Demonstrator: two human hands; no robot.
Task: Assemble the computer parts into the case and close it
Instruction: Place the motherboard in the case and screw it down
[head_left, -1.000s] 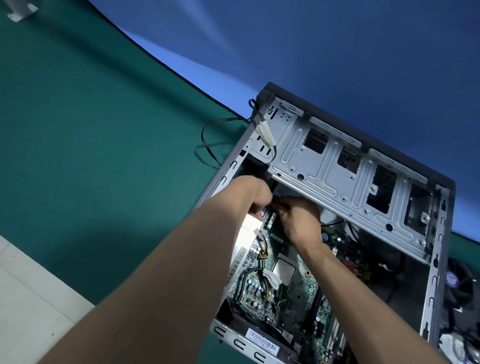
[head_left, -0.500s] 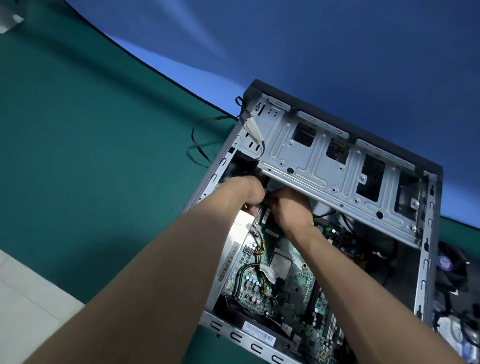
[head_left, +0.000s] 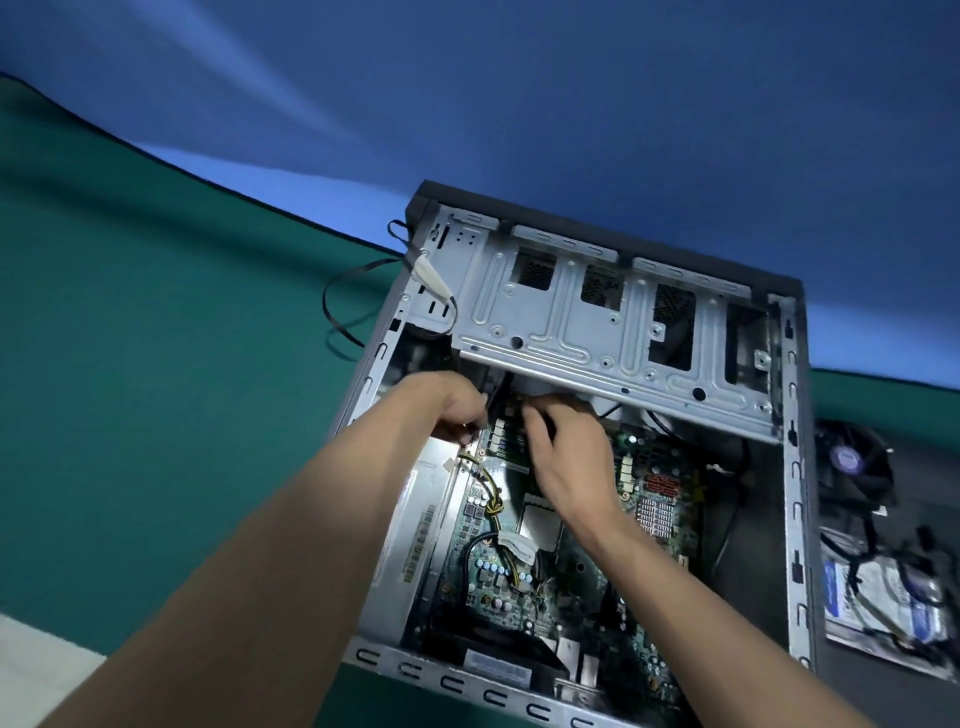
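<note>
Grey steel, the open case (head_left: 795, 519) lies on the green table (head_left: 156, 415) before us. Inside, just under the drive cage (head_left: 613, 332), our left hand (head_left: 447, 410) pinches a dark cable (head_left: 470, 428) over the motherboard (head_left: 519, 571). Our right hand (head_left: 566, 457) curls there too; its grasp we cannot tell.

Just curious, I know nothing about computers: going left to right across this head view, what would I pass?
Green mat → black cable loop → open computer case → loose fan.

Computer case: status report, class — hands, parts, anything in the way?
Both hands, left hand and right hand, working at motherboard's top edge. Computer case open. Drive cage overhangs them.
</note>
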